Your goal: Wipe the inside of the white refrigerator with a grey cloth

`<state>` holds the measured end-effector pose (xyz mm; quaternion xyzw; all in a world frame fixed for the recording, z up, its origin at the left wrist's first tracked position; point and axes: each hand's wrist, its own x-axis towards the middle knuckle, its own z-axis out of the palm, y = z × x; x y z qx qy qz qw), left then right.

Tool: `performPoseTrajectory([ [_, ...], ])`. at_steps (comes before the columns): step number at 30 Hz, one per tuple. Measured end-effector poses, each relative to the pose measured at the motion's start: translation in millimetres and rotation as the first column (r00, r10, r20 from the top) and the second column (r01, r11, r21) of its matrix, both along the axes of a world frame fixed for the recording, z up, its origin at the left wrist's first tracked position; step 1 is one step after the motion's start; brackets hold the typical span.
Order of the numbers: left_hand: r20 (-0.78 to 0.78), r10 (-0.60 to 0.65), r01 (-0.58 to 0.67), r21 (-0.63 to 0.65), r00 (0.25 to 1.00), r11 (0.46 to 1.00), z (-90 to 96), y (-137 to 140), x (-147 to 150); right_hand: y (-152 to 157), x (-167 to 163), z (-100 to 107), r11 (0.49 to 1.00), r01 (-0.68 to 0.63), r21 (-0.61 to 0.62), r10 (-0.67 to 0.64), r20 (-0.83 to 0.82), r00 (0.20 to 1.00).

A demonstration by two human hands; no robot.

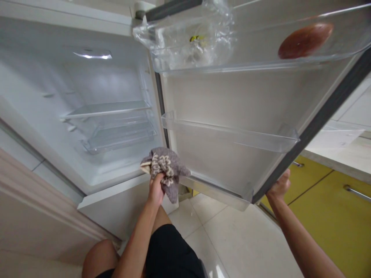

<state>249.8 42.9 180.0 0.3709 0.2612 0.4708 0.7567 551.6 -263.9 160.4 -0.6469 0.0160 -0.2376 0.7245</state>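
Note:
My left hand (pixel 156 190) grips a grey cloth with a beige pattern (pixel 165 168) and holds it against the lower inner corner of the open fridge door (pixel 220 108), near the hinge side. My right hand (pixel 279 185) grasps the outer bottom edge of that door. The fridge interior (pixel 95 116) stands open on the left, with bare glass shelves (pixel 107 109) and a clear drawer.
The top door bin (pixel 344 50) holds a crumpled clear plastic bag (pixel 194 36) and a brown oval object (pixel 305 39). Two lower door bins look bare. Yellow cabinets (pixel 333 208) with metal handles stand to the right. Pale tiled floor lies below; my knees are bent.

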Motion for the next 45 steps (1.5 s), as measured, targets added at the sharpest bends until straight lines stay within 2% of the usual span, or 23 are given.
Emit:
performPoseTrajectory([
  [4, -0.046, 0.067, -0.053, 0.255, 0.997, 0.965, 32.7, 16, 55, -1, -2, 0, 1.0, 0.009, -0.013, -0.009, 0.012, 1.0],
  [6, -0.093, 0.073, -0.03, 0.394, 0.993, 0.919, 39.5, 13, 81, -2, -3, -1, 1.0, -0.002, -0.027, 0.002, 0.016, 1.0],
  [9, -0.171, 0.105, -0.009, 0.49, 0.98, 0.872, 42.7, 2, 108, -4, -7, -2, 0.999, -0.004, -0.054, 0.004, -0.005, 1.0],
  [13, -0.154, 0.115, -0.006, 0.574, 0.981, 0.819, 46.2, -18, 124, -7, -16, -4, 0.996, 0.028, -0.081, -0.029, -0.011, 1.0],
  [19, -0.162, 0.008, 0.107, 0.688, 0.987, 0.717, 58.2, -66, 136, -7, -20, -4, 0.998, 0.019, -0.053, -0.017, 0.033, 0.999],
  [24, -0.181, -0.187, 0.256, 0.786, 0.966, 0.563, 57.9, -114, 151, -6, -15, -6, 0.999, 0.009, -0.045, -0.008, 0.022, 1.0],
  [28, -0.175, -0.23, 0.264, 0.851, 0.957, 0.454, 57.7, -147, 167, -4, -13, -5, 0.999, -0.005, -0.034, 0.006, 0.024, 1.0],
  [32, -0.165, -0.154, 0.215, 0.887, 0.974, 0.409, 62.3, -163, 171, -2, -10, -2, 1.0, -0.015, -0.012, 0.015, 0.035, 0.999],
  [36, -0.288, -0.186, 0.333, 0.894, 0.94, 0.3, 53.5, -156, 162, 0, -4, -1, 0.999, -0.043, -0.002, 0.043, 0.052, 0.998],
  [38, -0.394, -0.283, 0.465, 0.848, 0.874, 0.254, 41.0, -147, 158, 1, -2, -2, 0.999, -0.052, 0.005, 0.052, 0.063, 0.997],
  [41, -0.526, -0.438, 0.652, 0.728, 0.728, 0.209, 19.0, -133, 159, 1, 0, -3, 0.999, -0.054, 0.002, 0.053, 0.08, 0.995],
  [45, -0.597, -0.521, 0.76, 0.626, 0.61, 0.173, -1.2, -116, 170, 0, 2, -4, 0.998, -0.055, -0.007, 0.056, 0.098, 0.994],
])
